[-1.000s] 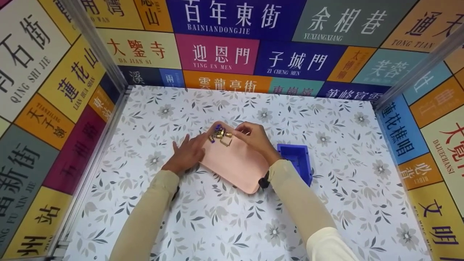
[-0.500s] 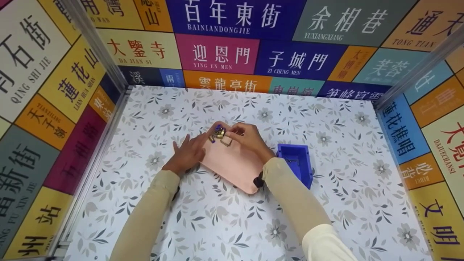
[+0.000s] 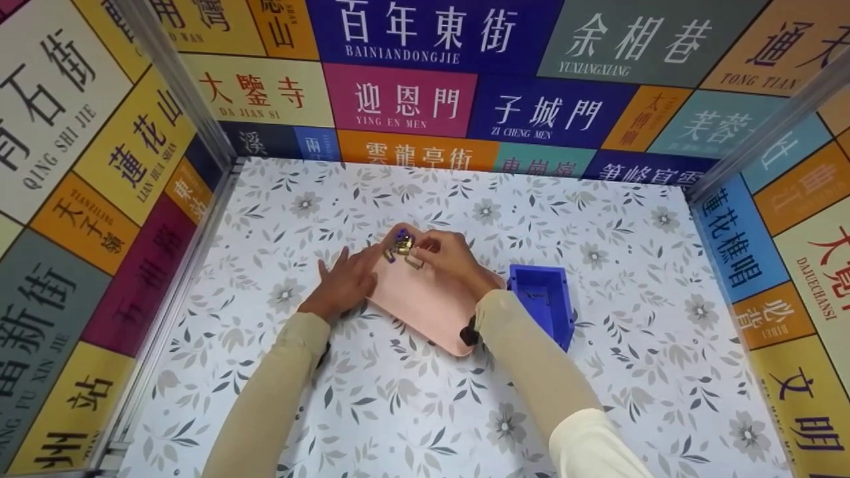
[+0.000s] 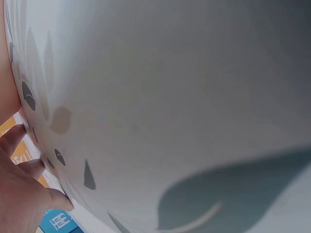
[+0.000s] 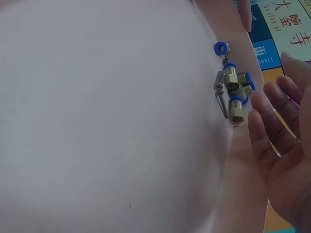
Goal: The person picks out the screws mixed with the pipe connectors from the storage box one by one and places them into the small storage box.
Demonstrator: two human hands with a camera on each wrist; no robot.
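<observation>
A pink tray [image 3: 431,299] lies on the floral table. At its far corner sits a small heap of brass fittings [image 3: 400,247] with blue caps. My left hand [image 3: 352,265] lies flat with straight fingers on the tray's left edge. My right hand [image 3: 426,247] reaches over the tray, its fingertips right beside the heap. In the right wrist view the fittings [image 5: 233,94] lie on the pink tray [image 5: 97,121], and the right hand [image 5: 272,136] has loose fingers that hold nothing. The left wrist view shows only my left hand [image 4: 19,189] against the table cover.
A blue bin [image 3: 541,295] stands just right of the tray, beside my right forearm. Colourful sign walls enclose the floral table [image 3: 597,398] on three sides. Open table surface lies in front and on the far right.
My right hand has moved left across the tray up to the heap of fittings. The single fitting that lay apart on the right now sits by the heap. The left hand stays put.
</observation>
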